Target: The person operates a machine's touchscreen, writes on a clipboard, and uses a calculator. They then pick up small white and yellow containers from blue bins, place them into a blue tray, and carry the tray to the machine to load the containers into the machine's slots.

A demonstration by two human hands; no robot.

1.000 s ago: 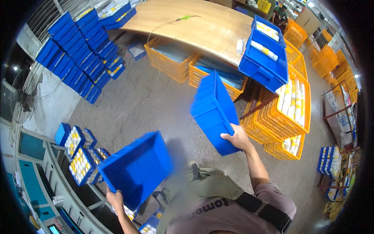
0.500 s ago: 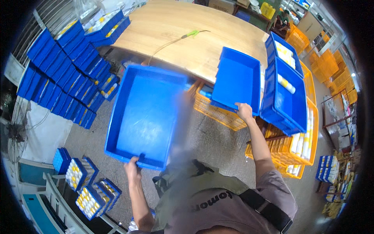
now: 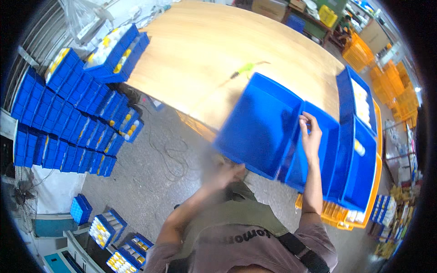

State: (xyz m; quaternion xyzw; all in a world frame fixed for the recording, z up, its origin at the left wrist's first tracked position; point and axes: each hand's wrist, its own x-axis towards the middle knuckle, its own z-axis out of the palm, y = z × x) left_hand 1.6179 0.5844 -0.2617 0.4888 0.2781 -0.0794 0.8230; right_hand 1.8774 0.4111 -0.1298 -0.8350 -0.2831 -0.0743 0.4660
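Observation:
An unfilled blue plastic tray is tilted over the table's near edge, at the left of a second blue tray. Curled fingers of my right hand meet the first tray's right rim, above the second tray. My left hand is at the first tray's near edge, close to my body; motion smears its fingers, so its hold cannot be made out. Farther right, another blue tray has a white and yellow bottle in it, and a blue tray behind it holds white pieces.
A wooden table spans the far side, with a green-handled tool on it. Stacked blue trays rise at the left. Trays of bottles stand on the floor, where a cable lies. Orange crates support the trays at right.
The unfilled tray has swung right from my left side to beside the second tray. My right hand has moved from the second tray's near edge to the first tray's rim. My view has shifted.

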